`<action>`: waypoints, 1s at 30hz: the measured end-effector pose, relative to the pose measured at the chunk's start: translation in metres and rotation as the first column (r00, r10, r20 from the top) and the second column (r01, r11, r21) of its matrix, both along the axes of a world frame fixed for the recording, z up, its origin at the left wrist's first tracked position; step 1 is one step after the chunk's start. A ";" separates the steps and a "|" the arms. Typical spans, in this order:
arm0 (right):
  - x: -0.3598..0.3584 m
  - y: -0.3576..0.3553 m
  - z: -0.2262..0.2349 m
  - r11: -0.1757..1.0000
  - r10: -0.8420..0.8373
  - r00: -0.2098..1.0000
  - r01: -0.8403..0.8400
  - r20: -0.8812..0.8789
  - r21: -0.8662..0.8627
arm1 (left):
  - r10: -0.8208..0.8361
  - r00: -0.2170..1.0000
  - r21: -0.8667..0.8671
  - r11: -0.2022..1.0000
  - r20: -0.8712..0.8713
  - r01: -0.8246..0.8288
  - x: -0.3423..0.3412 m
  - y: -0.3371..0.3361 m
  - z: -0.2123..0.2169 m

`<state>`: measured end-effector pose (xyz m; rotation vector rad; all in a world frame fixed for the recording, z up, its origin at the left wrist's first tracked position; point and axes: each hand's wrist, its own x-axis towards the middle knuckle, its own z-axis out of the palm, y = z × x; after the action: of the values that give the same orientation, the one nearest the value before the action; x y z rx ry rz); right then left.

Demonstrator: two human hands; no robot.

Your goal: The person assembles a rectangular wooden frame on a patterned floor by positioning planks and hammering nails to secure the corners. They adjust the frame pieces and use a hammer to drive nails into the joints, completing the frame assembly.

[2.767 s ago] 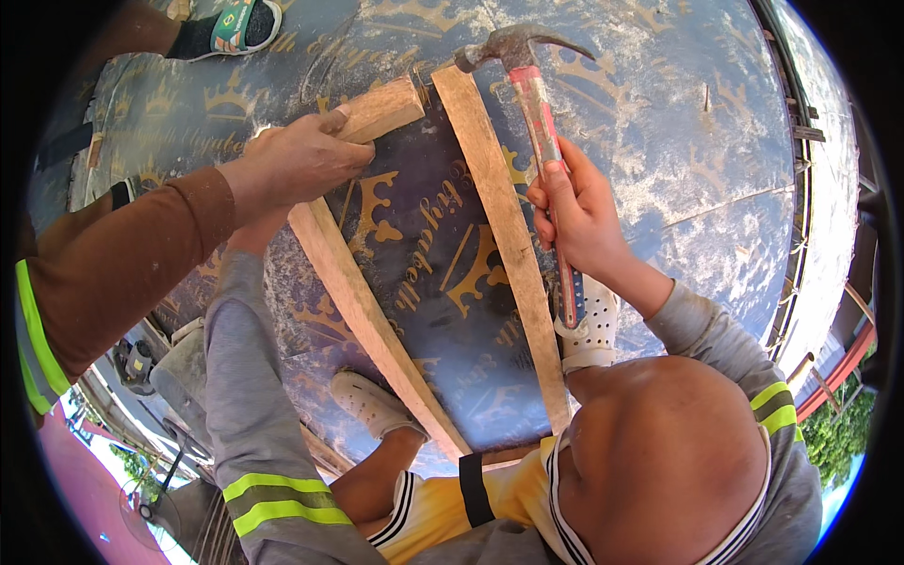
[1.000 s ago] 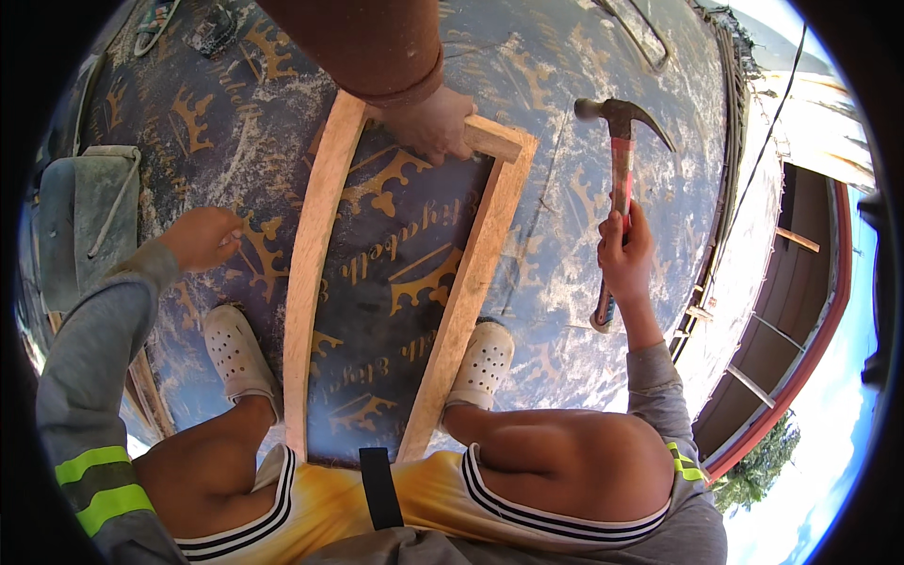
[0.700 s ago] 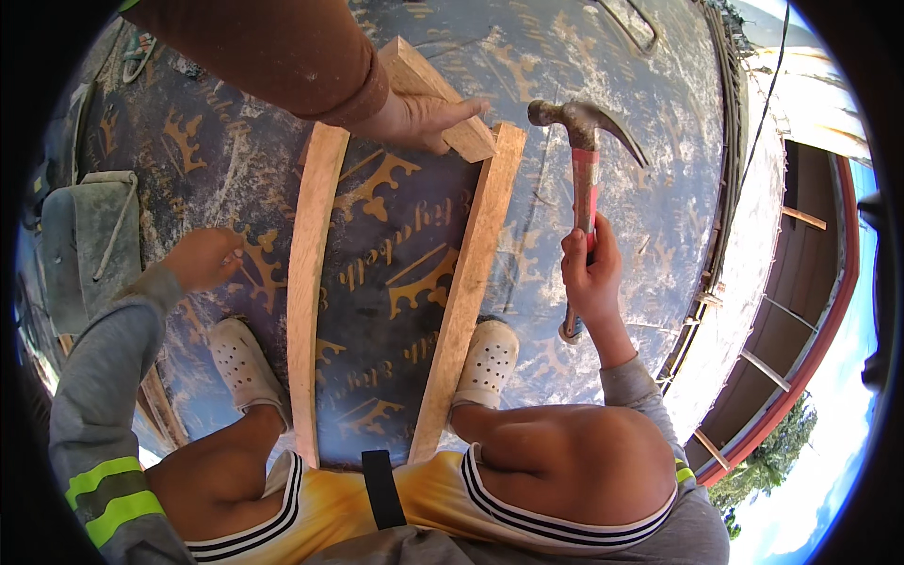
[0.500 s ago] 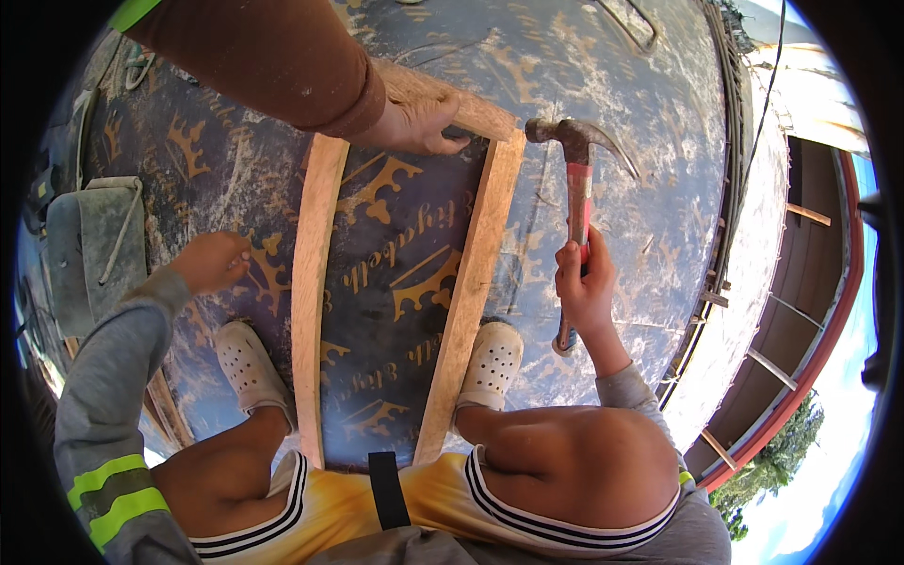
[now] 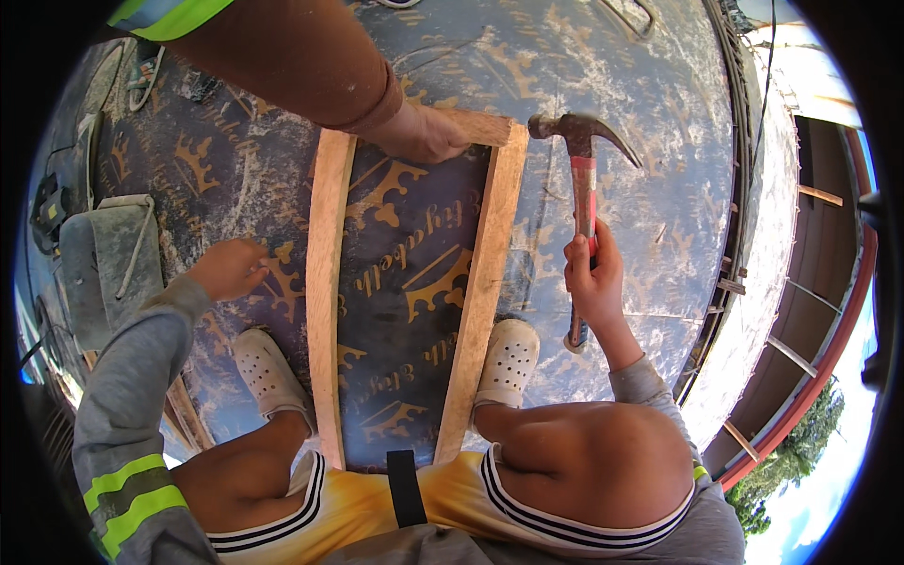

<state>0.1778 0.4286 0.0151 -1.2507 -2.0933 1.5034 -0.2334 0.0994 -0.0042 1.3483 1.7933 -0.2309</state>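
My right hand (image 5: 595,273) grips a claw hammer (image 5: 583,184) by its red and dark handle, its head up beside the far right corner of a wooden frame. Near the left rail, my left hand (image 5: 229,268) is held low with its fingers curled; what they hold, if anything, is hidden. The frame has a left wooden rail (image 5: 325,292), a right wooden rail (image 5: 485,282) and a short wooden crosspiece (image 5: 487,128) at the far end. Another person's hand (image 5: 428,134), in a brown sleeve, holds the crosspiece and hides much of it.
Dark printed plywood (image 5: 395,235) lies beneath the frame. My clog-shod feet (image 5: 509,363) stand outside the rails. A grey-green bag (image 5: 111,273) with a cord sits at the left. Bars (image 5: 730,169) run along the right edge, beyond which is a red-edged roof (image 5: 852,301).
The other person's hand has closed further over the crosspiece, which now lies straighter across the rails. The whole view has shifted slightly. My hammer stays near the same corner.
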 end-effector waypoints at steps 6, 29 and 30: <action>0.003 -0.001 -0.007 0.996 0.040 0.999 -0.042 0.025 0.083 | 0.018 1.000 0.012 1.000 0.011 -0.018 -0.002 -0.003 -0.006; 0.002 -0.003 -0.012 1.000 -0.010 1.000 0.010 0.005 0.025 | 0.017 1.000 -0.033 0.999 -0.021 -0.018 0.006 0.014 0.003; 0.001 -0.003 -0.011 1.000 -0.004 1.000 0.003 0.014 0.020 | 0.021 0.999 -0.069 0.997 -0.027 -0.023 0.006 0.015 0.003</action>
<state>0.1791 0.4254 0.0039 -1.2602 -2.1086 1.4723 -0.2276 0.1148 -0.0008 1.2816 1.8045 -0.2969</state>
